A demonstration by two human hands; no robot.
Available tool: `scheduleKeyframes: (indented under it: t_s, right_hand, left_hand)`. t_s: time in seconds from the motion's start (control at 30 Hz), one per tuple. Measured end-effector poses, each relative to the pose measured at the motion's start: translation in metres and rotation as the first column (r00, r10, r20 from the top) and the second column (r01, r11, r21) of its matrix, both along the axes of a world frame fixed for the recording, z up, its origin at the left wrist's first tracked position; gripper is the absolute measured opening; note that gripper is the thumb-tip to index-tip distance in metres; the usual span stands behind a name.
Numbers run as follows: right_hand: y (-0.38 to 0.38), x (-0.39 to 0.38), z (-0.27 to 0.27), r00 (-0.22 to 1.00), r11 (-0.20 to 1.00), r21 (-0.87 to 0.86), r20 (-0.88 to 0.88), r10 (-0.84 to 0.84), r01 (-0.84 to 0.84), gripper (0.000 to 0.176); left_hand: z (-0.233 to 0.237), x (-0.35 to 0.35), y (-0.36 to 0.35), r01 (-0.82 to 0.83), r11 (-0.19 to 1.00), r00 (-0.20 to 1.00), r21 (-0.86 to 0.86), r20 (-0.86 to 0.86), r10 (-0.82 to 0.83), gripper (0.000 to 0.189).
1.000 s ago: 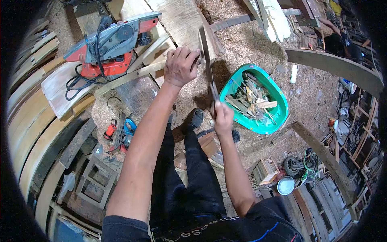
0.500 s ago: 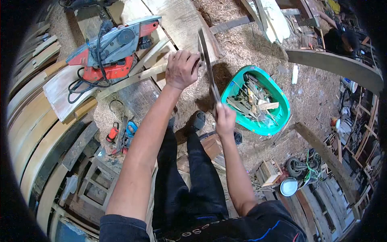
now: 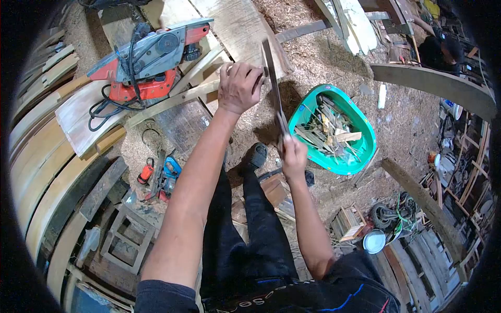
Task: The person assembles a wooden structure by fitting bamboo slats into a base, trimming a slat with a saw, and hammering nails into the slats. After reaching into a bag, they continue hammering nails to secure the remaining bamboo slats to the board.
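Observation:
My right hand (image 3: 295,156) is wrapped around the handle end of a hand saw (image 3: 273,78), whose long dark blade is seen almost edge-on and points away from me. My left hand (image 3: 239,88) curls over a long wooden strip (image 3: 182,98), near its far end. The blade passes right beside that end, close to my left fingertips. The strip runs left across a wooden board, in front of a red and grey power saw (image 3: 151,60) with a black cord. Part of the strip is hidden under my left hand.
A green tub (image 3: 365,151) of wood scraps stands right of the blade. An orange tool (image 3: 145,171) and a blue tool (image 3: 171,168) lie on the sawdust floor. Curved planks (image 3: 44,172) line the left. A person (image 3: 441,52) is at the upper right.
The saw and my right hand have shifted slightly right and toward me. My left hand stays on the strip, its fingers a little differently bent. The whole view has moved slightly.

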State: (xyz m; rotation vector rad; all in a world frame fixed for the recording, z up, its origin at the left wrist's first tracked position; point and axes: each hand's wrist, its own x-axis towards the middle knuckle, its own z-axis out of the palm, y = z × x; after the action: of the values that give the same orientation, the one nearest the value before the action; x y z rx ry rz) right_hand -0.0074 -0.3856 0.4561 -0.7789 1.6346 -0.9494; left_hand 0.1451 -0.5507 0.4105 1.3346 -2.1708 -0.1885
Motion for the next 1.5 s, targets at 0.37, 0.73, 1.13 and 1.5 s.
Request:
scheduleKeyframes:
  t_s: [0.37, 0.73, 1.13, 1.5]
  right_hand:
    - [0.032, -0.003, -0.025, 1.000, 1.000, 0.006, -0.009, -0.009, 0.009, 0.041]
    - [0.012, -0.010, -0.003, 1.000, 1.000, -0.007, 0.014, -0.013, 0.013, 0.046]
    - [-0.052, -0.004, -0.006, 1.000, 1.000, 0.015, 0.012, -0.005, 0.005, 0.040]
    - [-0.034, -0.005, -0.018, 0.996, 1.000, 0.003, -0.089, 0.026, -0.025, 0.043]
  left_hand:
    - [0.001, 0.003, -0.009, -0.002, 1.000, 0.999, 0.022, -0.032, 0.002, 0.022]
    - [-0.002, 0.001, -0.004, -0.001, 1.000, 0.999, 0.017, -0.032, 0.001, 0.023]
    - [0.001, 0.001, 0.000, -0.008, 1.000, 0.999, 0.024, -0.041, 0.009, 0.022]
    - [-0.002, 0.001, -0.007, -0.026, 0.999, 0.999, 0.027, -0.027, 0.026, 0.022]
